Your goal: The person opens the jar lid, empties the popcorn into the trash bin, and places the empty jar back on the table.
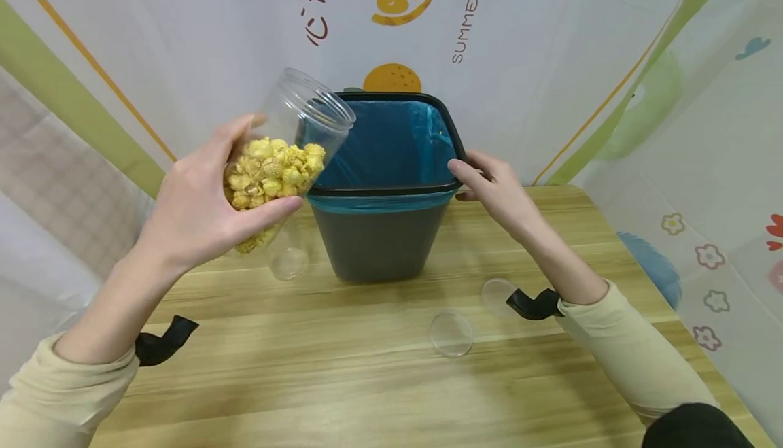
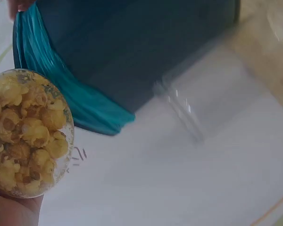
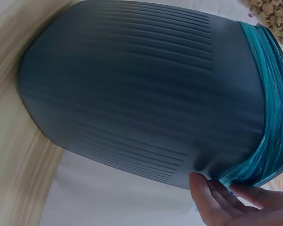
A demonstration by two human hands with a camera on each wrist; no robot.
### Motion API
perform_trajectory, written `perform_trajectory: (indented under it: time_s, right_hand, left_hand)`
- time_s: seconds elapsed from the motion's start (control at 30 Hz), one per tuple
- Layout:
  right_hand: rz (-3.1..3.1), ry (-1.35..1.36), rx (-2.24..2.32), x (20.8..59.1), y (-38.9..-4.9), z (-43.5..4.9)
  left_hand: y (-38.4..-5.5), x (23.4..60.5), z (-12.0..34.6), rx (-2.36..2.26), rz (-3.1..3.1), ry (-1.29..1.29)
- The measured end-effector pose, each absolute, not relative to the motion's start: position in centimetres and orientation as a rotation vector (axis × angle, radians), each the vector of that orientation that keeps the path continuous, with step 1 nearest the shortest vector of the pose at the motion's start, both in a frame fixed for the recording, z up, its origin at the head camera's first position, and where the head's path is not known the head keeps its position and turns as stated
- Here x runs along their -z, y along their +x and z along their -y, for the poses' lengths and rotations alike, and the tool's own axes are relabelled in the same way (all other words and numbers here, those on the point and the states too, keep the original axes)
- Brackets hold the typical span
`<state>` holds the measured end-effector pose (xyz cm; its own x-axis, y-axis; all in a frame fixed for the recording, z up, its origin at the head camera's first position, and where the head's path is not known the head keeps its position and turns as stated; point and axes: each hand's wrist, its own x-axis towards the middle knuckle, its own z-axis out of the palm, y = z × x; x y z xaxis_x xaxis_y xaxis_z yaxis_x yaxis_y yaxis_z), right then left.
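My left hand (image 1: 196, 196) grips a clear plastic jar (image 1: 336, 136) of yellow popcorn (image 1: 269, 173). The lidless jar tilts right, its mouth close to the left rim of a dark grey trash can (image 1: 379, 244) with a blue liner bag (image 1: 391, 142). In the left wrist view, popcorn (image 2: 26, 136) shows through the round jar bottom. My right hand (image 1: 495, 190) holds the can's right rim, thumb on top and fingers curled at the outside, just under the folded bag edge (image 3: 273, 103) in the right wrist view.
Another clear jar (image 1: 289, 262) stands on the wooden table (image 1: 342, 380), left of the can and partly behind my left hand. Two round clear lids (image 1: 450, 334) lie in front at the right. A printed curtain (image 1: 520, 60) hangs behind the table.
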<state>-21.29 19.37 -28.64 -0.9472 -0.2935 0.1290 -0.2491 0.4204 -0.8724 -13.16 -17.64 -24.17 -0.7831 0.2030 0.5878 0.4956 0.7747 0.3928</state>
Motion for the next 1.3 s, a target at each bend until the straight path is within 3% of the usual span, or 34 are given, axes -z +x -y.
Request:
perform_trajectory:
  time_s: [0.47, 1.3]
  right_hand:
    - [-2.454, -0.515, 1.727, 28.6, -21.2, -18.8]
    - [-2.424, -0.507, 1.776, 28.9, -21.0, -18.8]
  left_hand:
    - [-16.0, 20.8, 18.9, 0.380, 2.659, -0.516]
    - [-19.7, 17.3, 17.7, -0.177, 2.635, -0.831]
